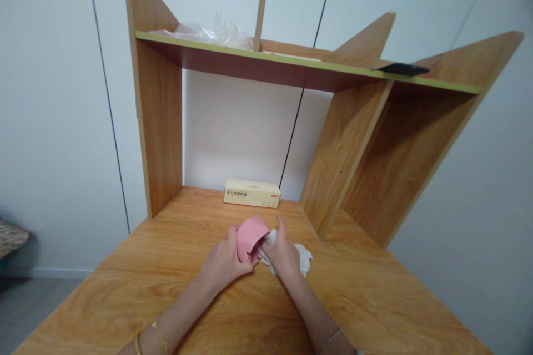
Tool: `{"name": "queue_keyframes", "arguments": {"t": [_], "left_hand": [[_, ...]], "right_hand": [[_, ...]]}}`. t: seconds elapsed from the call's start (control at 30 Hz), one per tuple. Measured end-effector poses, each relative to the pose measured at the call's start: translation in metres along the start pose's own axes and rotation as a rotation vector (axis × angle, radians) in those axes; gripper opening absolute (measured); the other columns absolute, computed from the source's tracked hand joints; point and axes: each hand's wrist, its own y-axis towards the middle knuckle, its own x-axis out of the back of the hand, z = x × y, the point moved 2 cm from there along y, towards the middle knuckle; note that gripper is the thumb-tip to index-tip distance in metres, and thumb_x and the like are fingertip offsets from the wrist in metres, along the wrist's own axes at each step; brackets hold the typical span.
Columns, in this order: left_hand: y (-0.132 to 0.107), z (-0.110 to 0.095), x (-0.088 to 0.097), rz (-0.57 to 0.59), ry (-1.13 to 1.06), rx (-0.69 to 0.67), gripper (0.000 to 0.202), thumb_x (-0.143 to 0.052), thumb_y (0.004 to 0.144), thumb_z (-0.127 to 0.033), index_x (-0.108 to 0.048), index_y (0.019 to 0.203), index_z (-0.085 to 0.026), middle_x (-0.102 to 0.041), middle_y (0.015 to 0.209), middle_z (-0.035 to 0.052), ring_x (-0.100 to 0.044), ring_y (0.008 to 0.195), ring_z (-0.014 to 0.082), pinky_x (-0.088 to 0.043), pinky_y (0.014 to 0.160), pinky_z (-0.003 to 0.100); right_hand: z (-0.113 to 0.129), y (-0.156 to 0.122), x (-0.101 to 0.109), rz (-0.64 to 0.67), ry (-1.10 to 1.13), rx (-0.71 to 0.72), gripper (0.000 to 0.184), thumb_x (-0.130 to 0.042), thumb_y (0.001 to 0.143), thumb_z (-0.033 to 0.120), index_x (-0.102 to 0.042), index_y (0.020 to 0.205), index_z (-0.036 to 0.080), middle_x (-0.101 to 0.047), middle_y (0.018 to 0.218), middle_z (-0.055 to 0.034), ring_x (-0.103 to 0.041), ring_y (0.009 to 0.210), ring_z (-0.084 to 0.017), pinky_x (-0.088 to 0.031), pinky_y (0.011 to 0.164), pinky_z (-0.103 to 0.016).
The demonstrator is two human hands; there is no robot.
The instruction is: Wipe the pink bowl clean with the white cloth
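My left hand (222,263) is closed around a pink cup (251,236), holding it tipped on its side just above the wooden desk (166,283). Against the cup's mouth my right hand (283,255) presses a white cloth (303,258), fingers closed on it. Part of the cloth trails onto the desk to the right of that hand. Both hands sit near the middle of the desk, in front of a long beige box (252,193).
The beige box lies at the back of the desk against the white wall. A wooden shelf (291,64) spans overhead with crumpled clear plastic (208,30) on its left and a dark flat object (403,69) on its right. Slanted wooden dividers (345,150) rise at the right.
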Motion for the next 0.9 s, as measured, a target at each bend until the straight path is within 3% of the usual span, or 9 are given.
{"name": "queue_keyframes", "arguments": {"t": [0.07,0.2,0.37,0.53,0.63,0.77,0.9], "left_hand": [[0.000,-0.001,-0.001,0.003,0.026,-0.040,0.053,-0.057,0.068,-0.042,-0.035,0.109,-0.016,-0.064,0.095,0.0129,-0.062,0.084,0.0272,-0.042,0.062,0.028],[0.000,-0.001,-0.001,0.012,0.043,0.003,0.049,-0.054,0.071,-0.039,-0.034,0.109,-0.016,-0.065,0.089,0.0116,-0.063,0.080,0.0259,-0.040,0.057,0.026],[0.000,-0.004,0.001,0.005,0.054,-0.004,0.046,-0.053,0.070,-0.050,-0.037,0.100,-0.018,-0.065,0.090,0.0121,-0.063,0.081,0.0280,-0.040,0.058,0.027],[-0.001,-0.007,0.002,-0.004,0.038,0.029,0.050,-0.055,0.070,-0.047,-0.035,0.105,-0.017,-0.066,0.088,0.0123,-0.063,0.078,0.0270,-0.040,0.056,0.026],[-0.003,-0.007,0.004,-0.007,0.056,-0.007,0.046,-0.053,0.071,-0.047,-0.037,0.101,-0.018,-0.065,0.090,0.0120,-0.063,0.080,0.0273,-0.040,0.057,0.027],[-0.003,-0.004,0.006,-0.006,0.161,-0.068,0.042,-0.050,0.072,-0.049,-0.042,0.100,-0.019,-0.066,0.087,0.0096,-0.063,0.078,0.0293,-0.039,0.060,0.029],[0.000,0.005,0.009,-0.092,0.061,-0.032,0.055,-0.038,0.078,-0.054,-0.035,0.121,-0.019,-0.065,0.092,0.0079,-0.062,0.079,0.0262,-0.041,0.067,0.032]], "right_hand": [[-0.001,0.000,-0.001,0.013,0.026,-0.041,0.071,-0.050,0.075,0.039,-0.019,0.135,0.016,-0.067,0.085,-0.0093,-0.063,0.076,-0.025,-0.037,0.055,-0.026],[0.002,-0.001,0.006,-0.094,-0.010,0.037,0.063,-0.044,0.080,0.036,-0.020,0.135,0.020,-0.067,0.081,-0.0061,-0.063,0.075,-0.023,-0.037,0.059,-0.026],[0.001,-0.001,0.008,-0.040,-0.038,-0.013,0.068,-0.049,0.076,0.036,-0.020,0.135,0.016,-0.067,0.078,-0.0082,-0.063,0.072,-0.025,-0.037,0.055,-0.027],[0.002,-0.001,0.009,-0.165,-0.015,0.194,0.064,-0.046,0.078,0.029,-0.020,0.135,0.019,-0.066,0.085,-0.0079,-0.062,0.076,-0.023,-0.039,0.063,-0.027],[-0.004,0.000,0.004,-0.091,0.029,0.085,0.070,-0.050,0.075,0.033,-0.018,0.136,0.016,-0.066,0.080,-0.0082,-0.062,0.072,-0.024,-0.038,0.058,-0.027],[-0.008,0.002,-0.006,-0.035,0.239,0.069,0.073,-0.052,0.072,0.031,-0.019,0.135,0.014,-0.064,0.074,-0.0053,-0.060,0.067,-0.022,-0.039,0.056,-0.027],[-0.010,0.004,-0.013,-0.153,0.586,0.088,0.065,-0.048,0.071,0.027,-0.028,0.132,0.015,-0.064,0.089,-0.0066,-0.059,0.077,-0.021,-0.044,0.068,-0.029]]}}
